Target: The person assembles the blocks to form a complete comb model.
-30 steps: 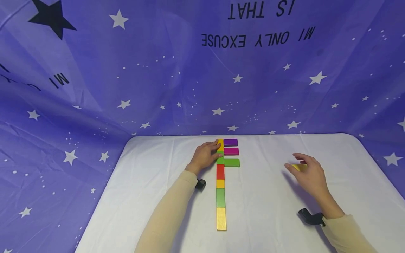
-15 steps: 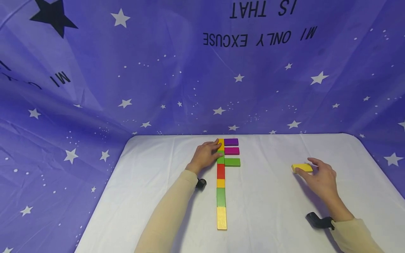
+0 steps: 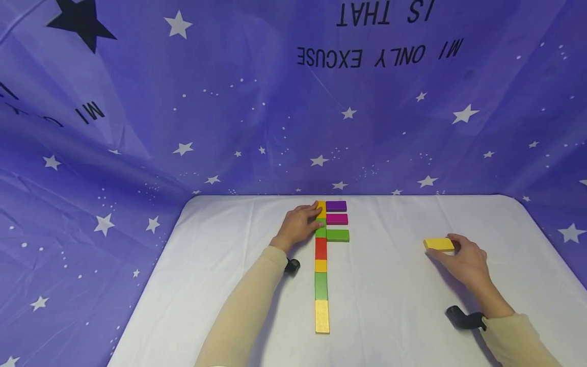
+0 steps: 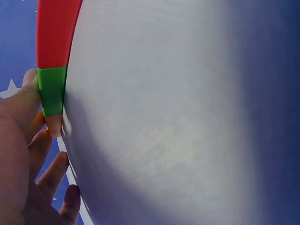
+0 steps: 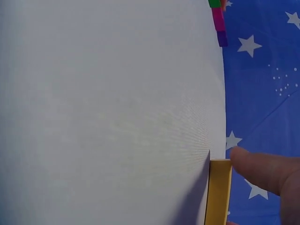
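A single-file column of flat coloured blocks runs down the white table in the head view, including a red block (image 3: 321, 248) and a pale gold block (image 3: 322, 316) nearest me. My left hand (image 3: 297, 227) rests its fingertips on the yellow block (image 3: 321, 206) and green block (image 3: 320, 231) at the column's far end. In the left wrist view, its thumb (image 4: 29, 86) lies beside that green block and the other fingers stay loosely extended. Far to the right, my right hand (image 3: 469, 262) pinches a loose yellow block (image 3: 438, 244) between thumb and fingers. Its thumb meets the block's end in the right wrist view.
Purple (image 3: 336, 206), magenta (image 3: 337, 219) and green (image 3: 338, 235) blocks stick out sideways from the column's right side. A purple star-printed cloth (image 3: 293, 127) hangs behind and left of the white table (image 3: 390, 295). Black wrist cameras (image 3: 463, 318) project from both sleeves.
My right hand has shifted right and slightly towards me, so the yellow block once mostly covered by it now shows. My left hand and the column have stayed put.
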A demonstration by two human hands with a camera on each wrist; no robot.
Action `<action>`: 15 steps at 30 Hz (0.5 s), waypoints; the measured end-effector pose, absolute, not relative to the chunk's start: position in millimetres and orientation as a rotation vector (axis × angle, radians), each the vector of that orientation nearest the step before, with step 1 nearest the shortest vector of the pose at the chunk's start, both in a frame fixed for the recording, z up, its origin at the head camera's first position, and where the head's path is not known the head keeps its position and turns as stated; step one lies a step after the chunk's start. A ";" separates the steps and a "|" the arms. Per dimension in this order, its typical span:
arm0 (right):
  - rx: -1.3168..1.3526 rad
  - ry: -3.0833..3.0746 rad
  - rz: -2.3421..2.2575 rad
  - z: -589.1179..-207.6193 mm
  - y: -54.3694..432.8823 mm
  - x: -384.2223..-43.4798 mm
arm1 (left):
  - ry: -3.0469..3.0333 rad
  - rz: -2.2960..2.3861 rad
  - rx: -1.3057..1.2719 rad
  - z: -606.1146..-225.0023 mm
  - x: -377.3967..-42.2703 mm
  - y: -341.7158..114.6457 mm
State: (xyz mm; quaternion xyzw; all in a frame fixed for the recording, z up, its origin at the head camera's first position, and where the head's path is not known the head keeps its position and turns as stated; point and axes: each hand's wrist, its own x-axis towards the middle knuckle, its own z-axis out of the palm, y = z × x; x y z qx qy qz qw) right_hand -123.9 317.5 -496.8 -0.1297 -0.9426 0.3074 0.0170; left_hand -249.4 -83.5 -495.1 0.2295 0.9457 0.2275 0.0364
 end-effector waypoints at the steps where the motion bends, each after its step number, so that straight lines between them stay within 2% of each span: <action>1: -0.405 -2.932 0.945 -497.1 317.3 -124.5 | 2.904 0.698 0.705 -494.8 -249.3 -83.4; 15: -0.502 -2.997 0.890 -491.9 313.9 -128.2 | 2.911 0.682 0.715 -497.2 -249.9 -83.4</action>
